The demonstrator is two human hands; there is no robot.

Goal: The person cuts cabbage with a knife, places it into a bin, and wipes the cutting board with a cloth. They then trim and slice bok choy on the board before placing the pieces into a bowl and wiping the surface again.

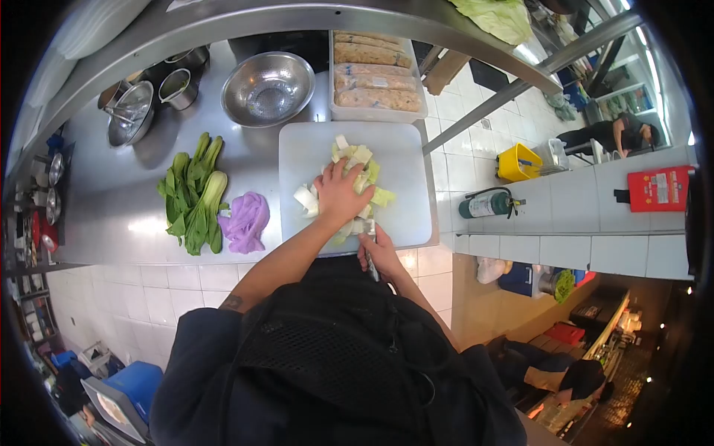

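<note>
Cut cabbage [361,156] lies under and around the left hand [343,195], its fingers slightly spread. The right hand [381,256] closes around a knife [373,272], mostly hidden, at the near edge of the board [407,189]. Bare board lies right; a tub [378,113] borders the far edge.

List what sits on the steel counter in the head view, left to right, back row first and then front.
Back: smaller metal bowl → small metal pot → wide metal bowl → plastic tub of packs.
Front: leafy greens → purple cloth → cutting board.
</note>
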